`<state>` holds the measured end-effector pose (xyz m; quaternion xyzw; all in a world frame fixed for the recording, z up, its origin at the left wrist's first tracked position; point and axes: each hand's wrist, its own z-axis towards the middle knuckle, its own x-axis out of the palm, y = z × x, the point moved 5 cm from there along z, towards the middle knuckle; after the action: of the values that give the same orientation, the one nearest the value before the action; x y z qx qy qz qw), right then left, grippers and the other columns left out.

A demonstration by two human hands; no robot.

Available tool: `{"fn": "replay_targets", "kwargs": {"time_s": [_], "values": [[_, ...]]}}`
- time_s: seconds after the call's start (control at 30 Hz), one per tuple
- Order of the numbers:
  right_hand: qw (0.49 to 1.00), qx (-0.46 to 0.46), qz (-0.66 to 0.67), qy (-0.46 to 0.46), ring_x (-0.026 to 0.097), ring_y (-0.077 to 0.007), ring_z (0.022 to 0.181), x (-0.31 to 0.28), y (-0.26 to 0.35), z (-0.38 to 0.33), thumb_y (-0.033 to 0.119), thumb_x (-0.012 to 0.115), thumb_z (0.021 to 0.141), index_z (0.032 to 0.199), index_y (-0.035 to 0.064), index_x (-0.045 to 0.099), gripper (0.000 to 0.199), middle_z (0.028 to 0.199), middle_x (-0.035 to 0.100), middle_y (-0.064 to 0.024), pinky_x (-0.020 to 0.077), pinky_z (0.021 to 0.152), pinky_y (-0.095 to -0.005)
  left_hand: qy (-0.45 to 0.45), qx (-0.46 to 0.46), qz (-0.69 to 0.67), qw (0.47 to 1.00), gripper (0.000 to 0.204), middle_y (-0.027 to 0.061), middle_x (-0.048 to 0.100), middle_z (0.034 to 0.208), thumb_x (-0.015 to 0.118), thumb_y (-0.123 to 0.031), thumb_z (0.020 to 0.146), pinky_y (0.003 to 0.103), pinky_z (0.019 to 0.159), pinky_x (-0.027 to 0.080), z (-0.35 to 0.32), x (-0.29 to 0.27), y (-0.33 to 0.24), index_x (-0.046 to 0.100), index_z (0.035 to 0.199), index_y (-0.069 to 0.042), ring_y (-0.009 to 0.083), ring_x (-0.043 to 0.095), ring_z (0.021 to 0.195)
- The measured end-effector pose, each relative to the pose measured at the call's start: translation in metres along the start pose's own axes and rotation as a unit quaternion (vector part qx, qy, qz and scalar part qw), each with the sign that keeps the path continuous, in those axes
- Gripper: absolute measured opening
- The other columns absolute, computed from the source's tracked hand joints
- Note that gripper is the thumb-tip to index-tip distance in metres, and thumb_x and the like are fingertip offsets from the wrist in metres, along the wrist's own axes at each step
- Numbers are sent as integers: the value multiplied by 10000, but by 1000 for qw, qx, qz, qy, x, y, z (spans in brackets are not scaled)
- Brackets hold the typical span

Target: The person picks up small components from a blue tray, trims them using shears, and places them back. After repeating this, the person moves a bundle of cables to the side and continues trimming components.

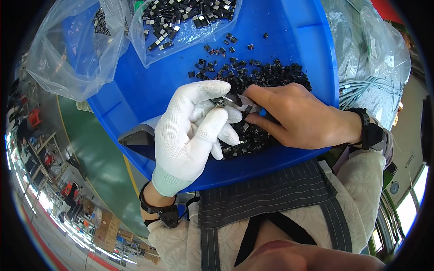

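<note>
I see my left hand (192,131), in a white knit glove, curled over the near part of a big round blue plastic tub (289,40). Its thumb and forefinger are pinched almost shut on a tiny black plastic part with a metal end (221,103), which sits right at the gloved fingertips; the other gloved fingers are folded loosely below it. My bare right hand (296,117) comes in from the right, fingers closed around a slim silvery metal tool (242,103) whose tip meets the small part between the two hands. I cannot tell what kind of tool it is.

Just beyond the fingertips of both hands lies a heap of small black plastic parts (262,74), and more of them show under the right fingers. Further off past the fingers, a clear plastic bag (181,27) holding black-and-silver pieces rests in the tub. A dark flat object (138,135) sits just left of the gloved palm.
</note>
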<state>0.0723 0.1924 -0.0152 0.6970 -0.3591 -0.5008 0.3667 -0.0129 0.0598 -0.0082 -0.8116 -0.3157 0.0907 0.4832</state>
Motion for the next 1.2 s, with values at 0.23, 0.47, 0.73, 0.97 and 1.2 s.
{"fn": "replay_targets", "kwargs": {"time_s": [0.23, 0.47, 0.73, 0.97, 1.2], "values": [[990, -14, -119, -75, 592, -360, 712, -2, -3, -1, 39, 660, 770, 996, -8, 517, 272, 792, 574, -162, 482, 612, -412, -10, -41, -19, 999, 311, 148, 646, 888, 489, -50, 924, 184, 445, 459, 2, 0, 1, 442, 1228, -6, 134, 636, 634], [980, 6, -188, -62, 599, -326, 740, -1, -6, -2, 32, 694, 692, 1014, 0, 535, 360, 825, 567, -133, 495, 629, -387, 4, -74, -25, 997, 323, 123, 661, 900, 531, -76, 926, 176, 481, 465, 2, 2, 4, 452, 1235, -28, 100, 636, 655], [976, 9, -210, -61, 596, -311, 757, 0, -9, -3, 34, 705, 658, 1013, 12, 537, 393, 823, 560, -125, 490, 638, -378, -13, -43, 38, 998, 316, 118, 672, 893, 553, -55, 912, 185, 518, 491, 4, 2, 7, 480, 1219, -25, 91, 648, 665], [972, -1, -222, -71, 581, -296, 729, 0, -8, -2, 41, 713, 648, 1009, 17, 537, 403, 805, 542, -113, 472, 615, -369, -57, 68, 106, 990, 306, 104, 679, 849, 583, 10, 875, 200, 550, 513, 3, 1, 7, 532, 1175, -16, 98, 656, 638], [971, -12, -225, -82, 580, -298, 719, 0, -8, -2, 43, 710, 657, 1018, 22, 530, 404, 809, 546, -114, 466, 601, -376, -46, 75, 138, 987, 297, 96, 680, 836, 574, -2, 882, 203, 553, 512, 3, 2, 7, 536, 1176, -12, 103, 661, 642]]}}
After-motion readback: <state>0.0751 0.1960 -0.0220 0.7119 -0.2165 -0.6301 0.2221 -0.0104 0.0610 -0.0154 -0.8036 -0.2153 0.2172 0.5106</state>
